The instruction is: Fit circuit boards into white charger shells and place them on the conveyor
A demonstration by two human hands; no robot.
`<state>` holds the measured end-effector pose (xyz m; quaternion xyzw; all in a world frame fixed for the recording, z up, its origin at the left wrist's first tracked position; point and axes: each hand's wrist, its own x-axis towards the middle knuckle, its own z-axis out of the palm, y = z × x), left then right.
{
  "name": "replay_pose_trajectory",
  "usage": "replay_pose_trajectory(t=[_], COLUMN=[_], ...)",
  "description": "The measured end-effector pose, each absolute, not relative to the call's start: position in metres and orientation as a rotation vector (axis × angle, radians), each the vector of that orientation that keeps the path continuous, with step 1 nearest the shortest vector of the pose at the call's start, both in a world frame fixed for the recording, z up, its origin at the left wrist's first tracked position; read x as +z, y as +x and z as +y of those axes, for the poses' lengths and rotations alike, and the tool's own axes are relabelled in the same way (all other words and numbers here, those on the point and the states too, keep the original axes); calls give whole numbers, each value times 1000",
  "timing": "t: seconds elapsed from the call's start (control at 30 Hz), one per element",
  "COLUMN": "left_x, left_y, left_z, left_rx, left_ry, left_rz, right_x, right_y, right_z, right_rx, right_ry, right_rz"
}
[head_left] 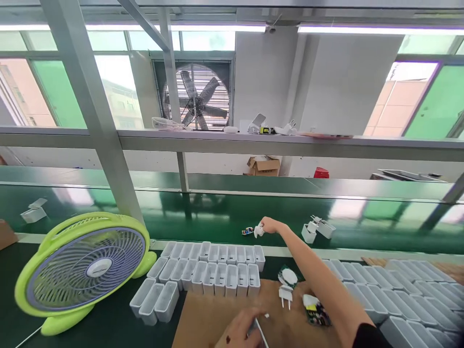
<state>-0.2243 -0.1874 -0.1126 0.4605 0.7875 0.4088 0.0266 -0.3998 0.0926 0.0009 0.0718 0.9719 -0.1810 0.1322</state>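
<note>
At the glossy green conveyor belt [217, 223], a placing or lifting step appears in hand, the next move calling for steady fingertips. I cannot tell the grip of the left hand [239, 331]; the right hand [271, 225], above the belt, pinches an irregular white plastic piece [258, 230], a tiny multicoloured component [247, 231] just beside it

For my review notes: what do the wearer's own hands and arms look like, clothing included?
Both the left hand and the right hand are ungloved. The right forearm and wrist are bare, without watch or bracelet; a plain black sleeve starts higher up. No left sleeve shows.
</note>
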Motion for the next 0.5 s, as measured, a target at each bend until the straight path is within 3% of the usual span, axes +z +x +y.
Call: replay_pose_trajectory(t=[0.07,0.3,0.5], left_x=[-106,-99,-91], left_y=[-225,-206,-209], left_z=[-191,-182,-190], left_rx=[1239,1467,1515], left_ry=[1476,817,814], left_rz=[2376,2378,2579], right_x=[23,84,56], right_y=[-396,-308,-190], right_z=[91,95,48], right_rx=[-478,-422,-539], right_ry=[161,39,84], right_rz=[2805,2917,3012])
